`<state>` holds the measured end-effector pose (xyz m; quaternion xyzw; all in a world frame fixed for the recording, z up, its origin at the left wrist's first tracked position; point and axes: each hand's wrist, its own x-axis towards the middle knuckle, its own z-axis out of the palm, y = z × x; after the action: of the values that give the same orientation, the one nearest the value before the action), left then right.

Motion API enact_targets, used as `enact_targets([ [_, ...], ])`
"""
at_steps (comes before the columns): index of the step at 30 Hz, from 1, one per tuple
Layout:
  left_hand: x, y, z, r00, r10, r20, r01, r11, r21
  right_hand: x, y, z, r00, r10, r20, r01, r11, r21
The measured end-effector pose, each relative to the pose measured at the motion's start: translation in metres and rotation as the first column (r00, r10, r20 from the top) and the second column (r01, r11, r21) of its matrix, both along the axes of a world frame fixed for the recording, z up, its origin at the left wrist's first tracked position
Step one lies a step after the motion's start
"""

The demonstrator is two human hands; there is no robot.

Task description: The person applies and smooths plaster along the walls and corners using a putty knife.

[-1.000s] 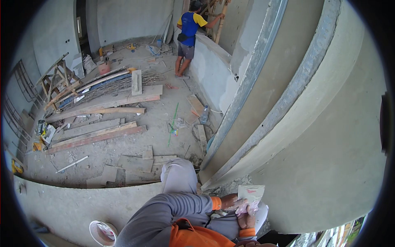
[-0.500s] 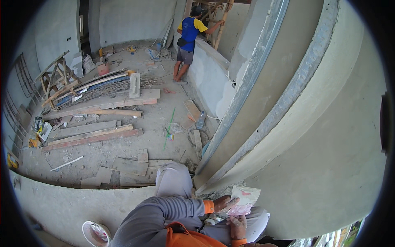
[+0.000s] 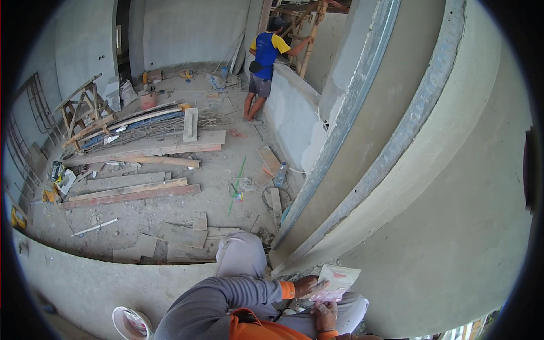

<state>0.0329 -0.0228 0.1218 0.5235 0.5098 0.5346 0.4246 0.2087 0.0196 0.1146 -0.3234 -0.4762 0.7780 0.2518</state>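
My left hand [image 3: 307, 286] grips the left side of a flat, squarish piece [image 3: 338, 282], off-white with a pink lower part and a reddish mark near its top. What the piece is made of I cannot make out. My right hand [image 3: 325, 317] is closed at its lower edge, fingers curled and thumb up; the exact grip is partly hidden. Both hands are over my right thigh, whose grey trouser leg [image 3: 352, 313] shows beside them. Orange cuffs end my grey sleeves.
I sit on a low curved wall [image 3: 68, 255] beside a tall curved plastered wall [image 3: 442, 243]. A white bucket [image 3: 118, 324] stands at lower left. Planks [image 3: 130, 190], rods and rubble lie on the floor below. Farther off, a person in blue and yellow [image 3: 263, 55] holds a bamboo pole [image 3: 313, 39].
The view has shifted slightly, so the room sits a little lower and farther right. Both hands keep nearly the same place at the flat piece, which has tilted slightly.
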Motion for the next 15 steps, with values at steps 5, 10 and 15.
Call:
enact_targets([
  [5,0.0,0.009,-0.025,0.999,-0.019,-0.039,0.017,0.999,-0.051,0.016,0.032,-0.07,0.994,0.11,-0.014,-0.11,0.993,-0.038],
  [10,-0.001,0.007,-0.009,0.996,-0.09,-0.029,0.087,0.992,-0.089,0.021,0.049,-0.103,0.694,-0.124,0.71,-0.675,0.23,0.701],
  [15,-0.01,-0.007,0.01,1.0,-0.018,-0.001,0.018,0.994,-0.107,0.007,0.048,-0.099,0.68,-0.018,0.733,-0.706,0.252,0.662],
])
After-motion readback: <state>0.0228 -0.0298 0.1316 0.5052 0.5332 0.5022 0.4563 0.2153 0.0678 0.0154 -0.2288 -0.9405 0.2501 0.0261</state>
